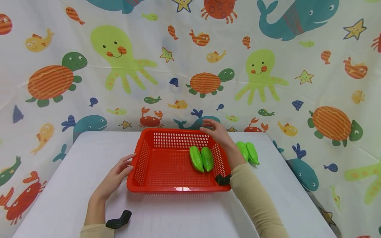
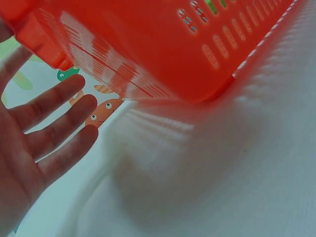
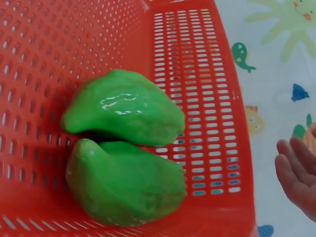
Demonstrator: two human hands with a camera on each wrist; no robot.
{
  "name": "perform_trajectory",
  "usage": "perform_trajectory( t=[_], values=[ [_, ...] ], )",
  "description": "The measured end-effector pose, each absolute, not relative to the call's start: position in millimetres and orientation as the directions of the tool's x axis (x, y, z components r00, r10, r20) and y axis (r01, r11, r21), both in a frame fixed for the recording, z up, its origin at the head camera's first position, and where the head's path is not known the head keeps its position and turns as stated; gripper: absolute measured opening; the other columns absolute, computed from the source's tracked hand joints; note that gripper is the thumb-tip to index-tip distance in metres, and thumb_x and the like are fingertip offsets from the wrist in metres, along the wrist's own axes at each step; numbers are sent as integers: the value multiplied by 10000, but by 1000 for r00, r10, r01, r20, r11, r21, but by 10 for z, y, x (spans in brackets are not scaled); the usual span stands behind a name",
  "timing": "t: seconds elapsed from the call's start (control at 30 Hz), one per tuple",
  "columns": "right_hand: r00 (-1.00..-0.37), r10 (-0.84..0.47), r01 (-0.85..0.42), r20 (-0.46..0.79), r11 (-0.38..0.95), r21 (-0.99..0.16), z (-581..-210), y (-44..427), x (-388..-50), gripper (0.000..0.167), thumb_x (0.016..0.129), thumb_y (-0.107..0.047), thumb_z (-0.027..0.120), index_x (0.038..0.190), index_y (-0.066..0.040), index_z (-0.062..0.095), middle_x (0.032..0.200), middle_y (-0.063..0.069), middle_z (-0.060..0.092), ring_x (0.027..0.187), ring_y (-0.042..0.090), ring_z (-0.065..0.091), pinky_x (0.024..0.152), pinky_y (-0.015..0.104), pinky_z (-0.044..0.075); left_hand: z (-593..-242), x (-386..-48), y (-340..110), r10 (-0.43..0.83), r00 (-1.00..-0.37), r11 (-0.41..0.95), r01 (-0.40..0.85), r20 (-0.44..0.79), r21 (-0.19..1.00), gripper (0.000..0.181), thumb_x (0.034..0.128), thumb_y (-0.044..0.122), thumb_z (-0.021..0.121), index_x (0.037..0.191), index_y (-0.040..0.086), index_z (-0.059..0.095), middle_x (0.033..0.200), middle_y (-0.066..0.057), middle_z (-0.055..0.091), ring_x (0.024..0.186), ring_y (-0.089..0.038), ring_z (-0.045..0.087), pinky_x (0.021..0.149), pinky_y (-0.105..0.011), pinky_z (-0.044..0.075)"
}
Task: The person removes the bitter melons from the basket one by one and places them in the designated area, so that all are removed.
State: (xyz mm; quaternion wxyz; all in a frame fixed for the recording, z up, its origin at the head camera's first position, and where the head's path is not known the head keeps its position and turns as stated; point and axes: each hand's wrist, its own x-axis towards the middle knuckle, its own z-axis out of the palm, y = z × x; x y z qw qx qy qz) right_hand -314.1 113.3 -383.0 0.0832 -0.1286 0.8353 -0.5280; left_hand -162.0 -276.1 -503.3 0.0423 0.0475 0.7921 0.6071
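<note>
A red perforated plastic basket (image 1: 171, 162) stands on the white table, with two glossy, ridged green vegetables (image 1: 196, 159) side by side in its right half. Their exact kind is unclear. Beside the basket's left wall is my left hand (image 1: 114, 175), its fingertips at the rim. The left wrist view shows that hand's fingers (image 2: 59, 106) extended and spread. My right hand (image 1: 218, 132) hovers by the back right corner, fingers loosely bent and holding nothing. In the right wrist view, the right hand (image 3: 298, 173) appears beyond the basket rim (image 3: 239, 113), apart from it.
Two more green vegetables (image 1: 251, 152) lie on the table right of the basket, partly behind my right forearm. A sea-animal curtain (image 1: 190, 66) hangs along the table's back edge. Black wrist devices (image 1: 119, 220) sit on both wrists.
</note>
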Motion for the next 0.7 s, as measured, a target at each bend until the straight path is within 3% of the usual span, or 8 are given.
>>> perform_trajectory(
  t=[0.2,0.4,0.7],
  values=[
    [-918,-389,-116,-75,446,-887,-3865,1088,-3138,539,944,-327,657,1425,-151,487,1413,120,508,1288,298,467,1051,495,408,-5025,-1622,-2752,124,-992,255,19,-13,967,594,991,398,534,1519,238,316,1478,-171,392,1303,-398,424,969,-579,458],
    [-890,-428,-96,-159,514,-852,-3942,1076,-3179,554,919,-361,681,1422,-212,502,1394,86,535,1210,258,541,1007,473,459,-4998,-1617,-2745,122,-993,258,23,-8,966,591,992,400,532,1519,240,318,1476,-168,397,1303,-394,424,971,-578,457],
    [-846,-490,-173,-213,628,-759,-4009,1085,-3179,584,898,-383,697,1412,-163,528,1353,105,568,1179,256,557,950,423,504,-5017,-1617,-2742,119,-993,263,20,-12,965,594,992,403,531,1520,234,318,1477,-180,393,1309,-400,416,974,-585,451]
  ],
)
